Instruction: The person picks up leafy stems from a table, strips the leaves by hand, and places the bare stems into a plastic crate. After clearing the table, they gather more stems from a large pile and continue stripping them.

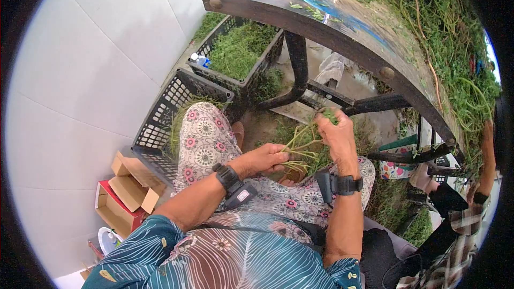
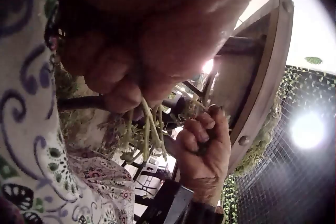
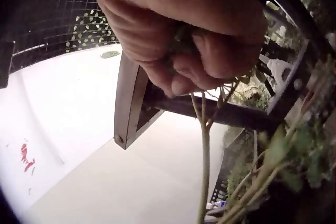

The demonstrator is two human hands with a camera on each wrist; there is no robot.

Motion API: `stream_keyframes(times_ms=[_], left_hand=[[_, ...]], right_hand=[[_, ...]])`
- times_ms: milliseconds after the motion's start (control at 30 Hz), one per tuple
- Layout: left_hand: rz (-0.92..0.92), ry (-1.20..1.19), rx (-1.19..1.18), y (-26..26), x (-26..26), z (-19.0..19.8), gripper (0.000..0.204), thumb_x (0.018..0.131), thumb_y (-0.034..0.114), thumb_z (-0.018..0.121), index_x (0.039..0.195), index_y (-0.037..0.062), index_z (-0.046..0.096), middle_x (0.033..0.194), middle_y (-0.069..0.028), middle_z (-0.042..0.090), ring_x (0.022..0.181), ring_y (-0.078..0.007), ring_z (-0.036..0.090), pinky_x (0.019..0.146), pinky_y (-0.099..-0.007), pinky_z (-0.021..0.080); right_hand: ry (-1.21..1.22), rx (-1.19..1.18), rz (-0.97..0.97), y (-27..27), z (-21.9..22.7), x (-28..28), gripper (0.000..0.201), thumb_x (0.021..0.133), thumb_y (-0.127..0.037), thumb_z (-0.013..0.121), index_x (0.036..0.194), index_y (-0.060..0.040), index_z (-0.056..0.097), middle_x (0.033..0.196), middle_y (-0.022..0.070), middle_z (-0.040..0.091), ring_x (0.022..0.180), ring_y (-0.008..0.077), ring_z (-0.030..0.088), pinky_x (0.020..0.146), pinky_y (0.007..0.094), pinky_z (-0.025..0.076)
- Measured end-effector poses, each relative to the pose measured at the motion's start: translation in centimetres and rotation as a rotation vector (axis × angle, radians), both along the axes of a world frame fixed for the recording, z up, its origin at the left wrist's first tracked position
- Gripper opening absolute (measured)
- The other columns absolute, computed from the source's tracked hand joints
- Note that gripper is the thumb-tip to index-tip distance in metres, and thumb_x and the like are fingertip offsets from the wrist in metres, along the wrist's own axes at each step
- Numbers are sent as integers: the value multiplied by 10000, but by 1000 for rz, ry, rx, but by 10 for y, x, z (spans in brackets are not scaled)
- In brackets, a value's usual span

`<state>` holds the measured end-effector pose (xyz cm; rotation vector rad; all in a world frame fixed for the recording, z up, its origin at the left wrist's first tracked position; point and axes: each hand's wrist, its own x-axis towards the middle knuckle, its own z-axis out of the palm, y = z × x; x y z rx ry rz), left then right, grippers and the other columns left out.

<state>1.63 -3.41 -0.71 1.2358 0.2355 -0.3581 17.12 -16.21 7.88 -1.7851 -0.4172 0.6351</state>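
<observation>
A small bunch of green plant stems (image 1: 300, 153) is gripped in my left hand (image 1: 261, 159), over the lap, with cut ends sticking out past the fingers. To its right and slightly farther forward, my right hand (image 1: 338, 132) has its fingers curled round a leafy green sprig. In the left wrist view the stems (image 2: 148, 129) come out below the left fingers, and the right hand (image 2: 203, 150) shows as a closed fist. A thin branching stem (image 3: 205, 155) hangs from the right hand (image 3: 184, 35) in the right wrist view; its leaves are mostly hidden inside the fingers.
A wooden table (image 1: 321, 32) curves overhead with heaped greens (image 1: 407, 5) on it. Black crates (image 1: 160, 118) with plants stand at left, near an opened cardboard box (image 1: 128, 184). Black table legs (image 1: 297, 64) stand ahead. Another person's arm (image 1: 486, 160) reaches in at right.
</observation>
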Motion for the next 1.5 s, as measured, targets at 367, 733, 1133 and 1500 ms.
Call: stream_keyframes(times_ms=[367, 733, 1133, 1500], left_hand=[[57, 99, -74, 3, -1, 12, 213, 916, 281, 470, 957, 86, 545, 592, 73, 395, 463, -20, 320, 408, -180, 224], [-84, -220, 227, 0, -3, -3, 213, 923, 265, 447, 970, 88, 555, 607, 68, 409, 472, -19, 324, 410, -189, 227], [27, 50, 36, 2, -3, 21, 190, 925, 257, 445, 943, 90, 535, 598, 76, 409, 475, -12, 316, 411, -176, 226], [-31, 35, -85, 3, -4, 10, 182, 924, 249, 465, 984, 99, 549, 597, 98, 402, 481, 1, 324, 417, -166, 236]], right_hand=[[-799, -452, 354, -44, -13, 20, 263, 749, -100, 597, 974, 36, 585, 906, 254, 604, 841, 401, 580, 777, 426, 459], [-403, -340, -260, -49, -58, 50, 160, 764, -82, 574, 883, 13, 524, 808, 171, 594, 677, 289, 559, 575, 400, 436], [332, 409, -193, -84, -16, 41, 154, 836, -172, 580, 940, -83, 508, 875, 56, 599, 589, 106, 475, 441, 217, 351], [-688, -332, 253, -35, 5, 26, 227, 843, -167, 537, 1001, -28, 624, 820, 152, 600, 710, 269, 583, 624, 354, 452]])
